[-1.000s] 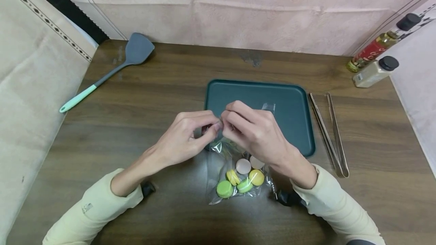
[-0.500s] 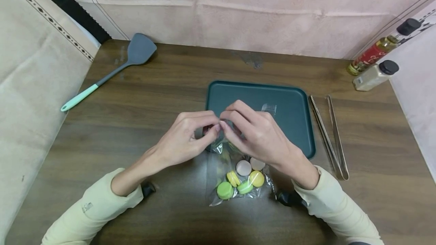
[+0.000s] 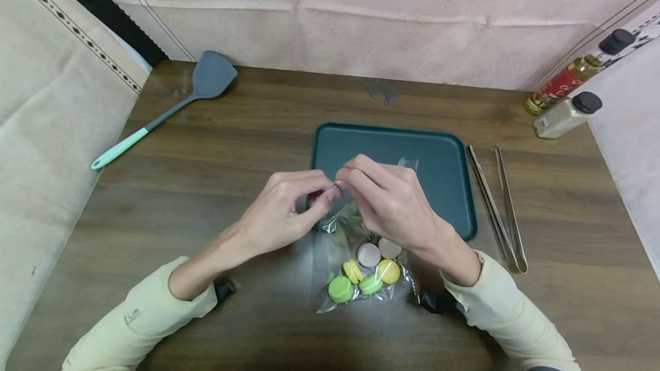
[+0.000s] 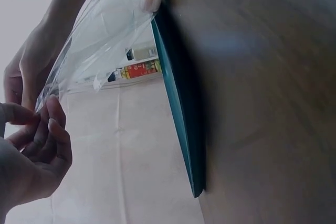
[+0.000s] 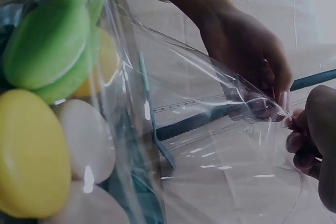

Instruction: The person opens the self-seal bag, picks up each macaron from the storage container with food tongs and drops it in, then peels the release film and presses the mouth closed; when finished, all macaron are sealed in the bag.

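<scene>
A clear plastic bag (image 3: 335, 253) holds several macarons: green ones (image 3: 340, 289), yellow ones (image 3: 388, 270) and pale ones (image 3: 368, 254). Its filled end lies low, and its top is drawn up between the two hands. My left hand (image 3: 281, 210) pinches the gathered top between thumb and fingers. Right beside it, my right hand (image 3: 394, 202) pinches the same part, the fingertips of both nearly meeting. In the right wrist view the film (image 5: 210, 103) stretches taut up to the fingers. Whether the bag's mouth is sealed or knotted cannot be told.
Behind the hands lies a dark teal tray (image 3: 438, 142), with a small clear plastic piece (image 3: 409, 163) on it. Metal tongs (image 3: 497, 210) lie to its right. An oil bottle (image 3: 559, 85) and a black-capped jar (image 3: 567, 114) stand far right. A spatula (image 3: 170, 109) lies at left.
The right hand's fingers shift slightly at the bag's top, its thumb showing and then tucking behind the fingers. The left hand and the macarons stay almost where they were.
</scene>
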Motion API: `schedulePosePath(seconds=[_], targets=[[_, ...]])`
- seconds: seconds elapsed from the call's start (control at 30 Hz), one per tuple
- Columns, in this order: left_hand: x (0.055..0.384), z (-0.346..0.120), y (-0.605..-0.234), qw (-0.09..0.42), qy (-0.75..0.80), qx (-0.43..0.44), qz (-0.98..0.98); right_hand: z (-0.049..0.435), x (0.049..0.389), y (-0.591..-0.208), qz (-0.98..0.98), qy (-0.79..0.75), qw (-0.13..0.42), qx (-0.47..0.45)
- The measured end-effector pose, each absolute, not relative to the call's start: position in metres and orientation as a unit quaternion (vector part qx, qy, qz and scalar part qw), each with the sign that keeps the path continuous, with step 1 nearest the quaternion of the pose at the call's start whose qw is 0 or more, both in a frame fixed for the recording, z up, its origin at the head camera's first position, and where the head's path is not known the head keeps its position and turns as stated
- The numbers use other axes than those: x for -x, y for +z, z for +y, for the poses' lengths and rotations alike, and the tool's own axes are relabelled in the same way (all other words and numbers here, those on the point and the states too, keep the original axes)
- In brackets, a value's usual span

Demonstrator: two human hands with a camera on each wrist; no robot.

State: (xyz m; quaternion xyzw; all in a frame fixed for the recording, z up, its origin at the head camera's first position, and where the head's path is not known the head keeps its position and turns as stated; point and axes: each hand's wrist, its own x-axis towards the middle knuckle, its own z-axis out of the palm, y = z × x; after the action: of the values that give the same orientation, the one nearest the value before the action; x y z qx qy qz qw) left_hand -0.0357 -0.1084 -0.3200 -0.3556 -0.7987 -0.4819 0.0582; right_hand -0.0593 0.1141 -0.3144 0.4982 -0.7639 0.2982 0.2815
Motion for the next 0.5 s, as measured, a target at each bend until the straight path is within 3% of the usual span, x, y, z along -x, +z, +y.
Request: schedulePosePath(seconds=[0.23,0.5], targets=[[0.032,-0.11,-0.32,0.033,-0.521,0.324,-0.789,0.127,0.066,-0.308,-0.767,0.306,0.322,-0.464],[0.034,-0.113,-0.321,0.017,-0.515,0.298,-0.804,0.14,0.066,-0.296,-0.793,0.299,0.305,-0.435]])
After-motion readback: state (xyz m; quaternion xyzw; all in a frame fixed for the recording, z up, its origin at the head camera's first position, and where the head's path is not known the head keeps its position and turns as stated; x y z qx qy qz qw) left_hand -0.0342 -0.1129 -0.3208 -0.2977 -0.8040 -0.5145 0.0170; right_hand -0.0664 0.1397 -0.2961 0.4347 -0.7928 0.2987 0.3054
